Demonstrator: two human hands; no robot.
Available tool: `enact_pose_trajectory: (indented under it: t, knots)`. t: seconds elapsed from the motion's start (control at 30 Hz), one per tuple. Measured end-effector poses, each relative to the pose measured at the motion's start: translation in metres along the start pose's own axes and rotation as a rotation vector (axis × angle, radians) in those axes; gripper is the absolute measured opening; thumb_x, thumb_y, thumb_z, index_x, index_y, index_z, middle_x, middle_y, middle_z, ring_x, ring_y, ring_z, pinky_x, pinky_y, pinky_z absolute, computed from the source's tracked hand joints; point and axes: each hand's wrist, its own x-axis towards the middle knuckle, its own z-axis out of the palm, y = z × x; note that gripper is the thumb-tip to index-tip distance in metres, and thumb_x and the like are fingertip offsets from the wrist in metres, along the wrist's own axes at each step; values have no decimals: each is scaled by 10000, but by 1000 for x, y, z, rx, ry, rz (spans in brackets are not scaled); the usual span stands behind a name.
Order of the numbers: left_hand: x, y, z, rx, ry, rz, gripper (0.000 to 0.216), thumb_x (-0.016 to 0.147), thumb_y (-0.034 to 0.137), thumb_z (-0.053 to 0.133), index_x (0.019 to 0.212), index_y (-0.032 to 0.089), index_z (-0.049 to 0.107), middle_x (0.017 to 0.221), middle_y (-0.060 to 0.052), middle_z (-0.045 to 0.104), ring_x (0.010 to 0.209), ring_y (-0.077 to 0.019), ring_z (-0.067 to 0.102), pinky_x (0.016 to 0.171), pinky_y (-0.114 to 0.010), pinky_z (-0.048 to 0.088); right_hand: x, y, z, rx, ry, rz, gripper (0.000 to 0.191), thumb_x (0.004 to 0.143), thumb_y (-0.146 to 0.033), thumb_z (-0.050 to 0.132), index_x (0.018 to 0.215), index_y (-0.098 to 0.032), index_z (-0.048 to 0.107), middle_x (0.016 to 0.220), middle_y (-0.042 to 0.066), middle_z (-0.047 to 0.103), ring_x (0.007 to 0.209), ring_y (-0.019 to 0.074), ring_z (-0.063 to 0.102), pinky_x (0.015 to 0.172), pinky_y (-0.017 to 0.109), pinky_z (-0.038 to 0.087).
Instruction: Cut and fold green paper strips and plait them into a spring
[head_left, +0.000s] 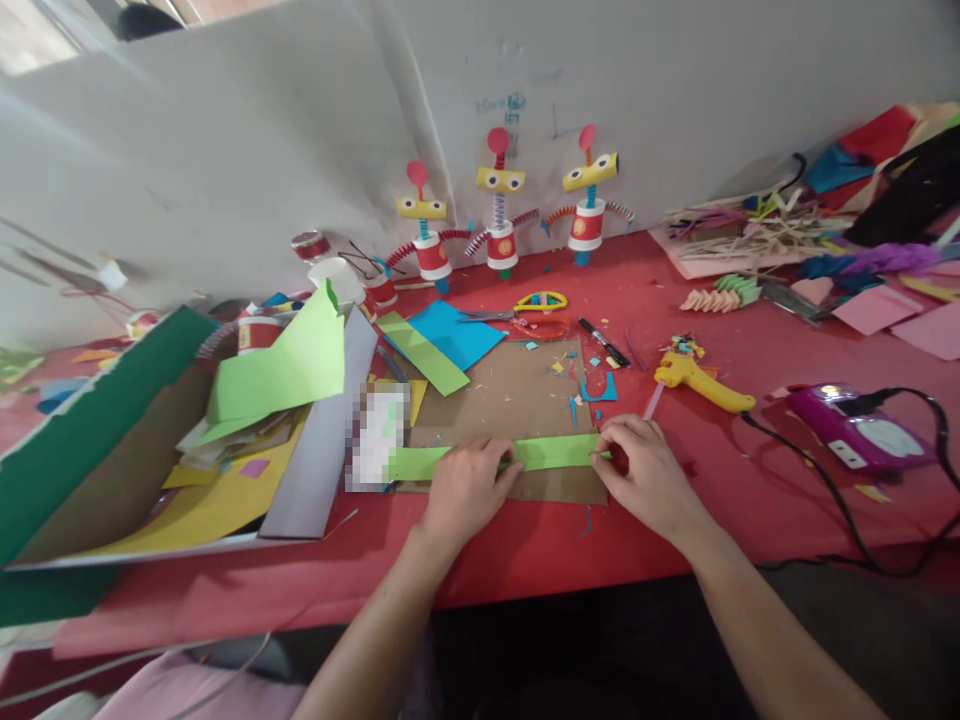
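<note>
A long light-green paper strip [553, 452] lies across the near edge of a brown cardboard sheet [510, 395] on the red table [570, 545]. My left hand [466, 487] rests on the strip's middle, fingers curled and pressing it down. At the strip's right end my right hand [651, 475] pinches the paper between thumb and fingers. The strip's left part [416, 463] sticks out past my left hand.
A yellow glue gun [701, 380], black marker [604, 342], scissors [536, 302] and paper scraps lie beyond the cardboard. A purple device [859, 428] with a black cable sits right. An open box [120, 470] of coloured paper stands left. Three paper-cup robots [501, 225] line the back wall.
</note>
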Motion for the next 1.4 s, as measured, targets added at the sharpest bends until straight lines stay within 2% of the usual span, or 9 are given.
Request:
enact_pose_trajectory:
  t: [0.27, 0.4, 0.5, 0.6, 0.77, 0.9, 1.03, 1.2, 1.4]
  knots:
    - [0, 2, -1, 89, -5, 18, 190, 828, 337, 498, 992, 254, 546, 912, -9, 642, 745, -190, 603, 583, -272, 380, -2, 4, 0, 79, -17, -29, 100, 777, -169, 542, 861, -197, 588, 937, 66, 529, 899, 201, 508, 820, 358, 435]
    - [0, 4, -3, 175, -23, 81, 342, 863, 328, 436, 1204, 321, 458, 927, -13, 625, 766, -190, 597, 599, -273, 392, -12, -1, -1, -87, 51, -90, 164, 832, -230, 514, 850, -212, 676, 1032, 84, 549, 951, 218, 487, 842, 376, 435]
    - [0, 4, -6, 268, -58, 181, 473, 884, 269, 388, 1336, 379, 307, 818, -2, 590, 729, -173, 575, 597, -262, 387, -21, -4, -8, -253, 22, -164, 223, 853, -259, 488, 951, -236, 687, 1133, 72, 562, 997, 232, 471, 854, 392, 429]
    - [0, 4, -7, 386, -90, 275, 590, 875, 166, 361, 1373, 434, 194, 796, -2, 540, 675, -150, 542, 594, -251, 381, -29, -3, -16, -417, -58, -220, 270, 854, -334, 485, 1064, -297, 650, 1258, 40, 527, 1070, 276, 448, 831, 444, 424]
    - [-1, 5, -6, 475, -108, 355, 671, 852, 120, 378, 1348, 516, 159, 910, -22, 498, 711, -148, 522, 611, -264, 391, -36, 0, -22, -540, -113, -230, 327, 877, -353, 442, 1177, -339, 572, 1352, 4, 465, 1136, 304, 425, 798, 460, 436]
    - [-2, 7, -6, 483, -122, 358, 640, 859, 153, 391, 1343, 516, 181, 940, -30, 485, 762, -168, 516, 627, -283, 401, -38, -8, -17, -526, -76, -225, 338, 882, -321, 431, 1174, -252, 587, 1369, 33, 448, 1236, 320, 358, 899, 497, 403]
    - [-3, 10, -8, 440, -124, 351, 571, 865, 159, 378, 1322, 488, 282, 988, -40, 490, 804, -175, 514, 654, -295, 407, -42, -29, 2, -407, -60, -275, 523, 884, -393, 411, 1313, -94, 432, 1401, 119, 391, 1320, 290, 267, 1023, 461, 341]
    - [-5, 10, -6, 311, -125, 310, 399, 859, 194, 414, 1164, 429, 517, 958, -40, 527, 825, -188, 529, 689, -319, 409, -48, -41, 25, -311, -133, -299, 620, 872, -460, 401, 1384, -122, 309, 1402, 121, 387, 1300, 279, 323, 987, 453, 400]
    - [-13, -3, -1, 119, -12, 181, 242, 883, 255, 411, 1064, 268, 570, 875, -30, 600, 840, -173, 544, 727, -302, 405, -49, -38, 27, -316, -160, -299, 572, 861, -467, 417, 1359, -191, 369, 1413, 121, 370, 1294, 306, 329, 962, 488, 408]
